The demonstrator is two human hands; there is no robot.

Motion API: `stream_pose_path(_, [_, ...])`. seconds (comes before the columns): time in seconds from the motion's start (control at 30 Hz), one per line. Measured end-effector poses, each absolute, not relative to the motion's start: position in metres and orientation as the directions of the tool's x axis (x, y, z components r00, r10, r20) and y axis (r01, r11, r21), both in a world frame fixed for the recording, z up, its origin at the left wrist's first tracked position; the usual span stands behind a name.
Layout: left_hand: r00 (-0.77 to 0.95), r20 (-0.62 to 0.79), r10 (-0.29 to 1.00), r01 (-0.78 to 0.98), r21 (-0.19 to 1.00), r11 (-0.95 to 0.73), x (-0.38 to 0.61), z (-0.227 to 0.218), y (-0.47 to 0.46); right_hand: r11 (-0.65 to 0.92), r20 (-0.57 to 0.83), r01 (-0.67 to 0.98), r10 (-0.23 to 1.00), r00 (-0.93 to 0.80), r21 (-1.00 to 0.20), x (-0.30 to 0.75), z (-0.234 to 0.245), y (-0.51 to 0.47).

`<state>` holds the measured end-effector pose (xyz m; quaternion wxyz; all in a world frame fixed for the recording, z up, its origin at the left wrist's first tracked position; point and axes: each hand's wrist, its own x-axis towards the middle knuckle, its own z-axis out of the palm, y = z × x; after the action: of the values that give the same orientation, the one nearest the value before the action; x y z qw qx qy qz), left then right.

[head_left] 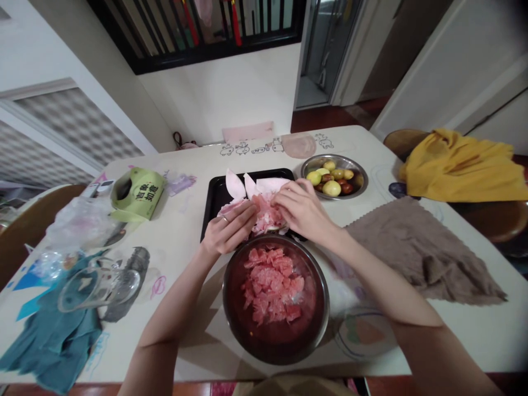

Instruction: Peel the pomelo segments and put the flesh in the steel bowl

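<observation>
Both hands are at a piece of pink pomelo (pixel 267 212) above the black tray (pixel 214 192). My left hand (pixel 231 226) has its fingers closed against the pomelo's left side, a ring on one finger. From the right, my right hand (pixel 303 209) pinches the pomelo with bent fingers; its fingertips are partly hidden. Thick white-pink peel pieces (pixel 235 184) stand up behind in the tray. Just in front of the hands sits a steel bowl (pixel 317 324) holding loose pink pomelo pulp (pixel 272 280).
A steel bowl of small fruits (pixel 358 192) stands back right. Right of my arm lies a brown cloth (pixel 424 247); a yellow cloth (pixel 462 165) hangs over a chair. On the left are a green bag (pixel 142 195), a glass jug (pixel 99 283) on its side and a teal cloth (pixel 61 335).
</observation>
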<state>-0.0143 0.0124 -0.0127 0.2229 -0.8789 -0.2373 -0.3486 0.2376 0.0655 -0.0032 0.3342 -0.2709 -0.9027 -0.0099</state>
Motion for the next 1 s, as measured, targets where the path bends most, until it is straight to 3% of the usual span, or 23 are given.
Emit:
stream_pose_path(0.13, [0.540, 0.793, 0.282, 0.581, -0.108, -0.807, -0.008, -0.019, 0.018, 0.849, 0.647, 0.488, 0.490, -0.585, -0.202, 0.236, -0.008, 0.068])
stream_pose_path(0.3, [0.236, 0.874, 0.425, 0.603, 0.211, -0.770, 0.012, -0.020, 0.020, 0.831, 0.742, 0.486, 0.501, -0.445, -0.270, 0.231, -0.007, 0.059])
stream_pose_path(0.4, [0.129, 0.821, 0.557, 0.576, 0.395, -0.716, 0.021, -0.014, 0.012, 0.843, 0.819, 0.446, 0.467, -0.333, -0.300, 0.226, -0.003, 0.050])
stream_pose_path(0.57, [-0.025, 0.649, 0.760, 0.499, 0.667, -0.553, 0.025, -0.011, -0.001, 0.892, 0.824, 0.405, 0.378, -0.423, -0.202, 0.223, -0.003, 0.041])
stream_pose_path(0.83, [-0.088, 0.499, 0.862, 0.296, 0.839, -0.456, 0.027, -0.004, -0.001, 0.871, 0.837, 0.374, 0.443, -0.320, -0.318, 0.220, -0.002, 0.036])
stream_pose_path(1.0, [-0.110, 0.507, 0.855, 0.258, 0.845, -0.468, 0.032, -0.002, -0.001, 0.854, 0.848, 0.358, 0.474, -0.238, -0.377, 0.215, -0.001, 0.031])
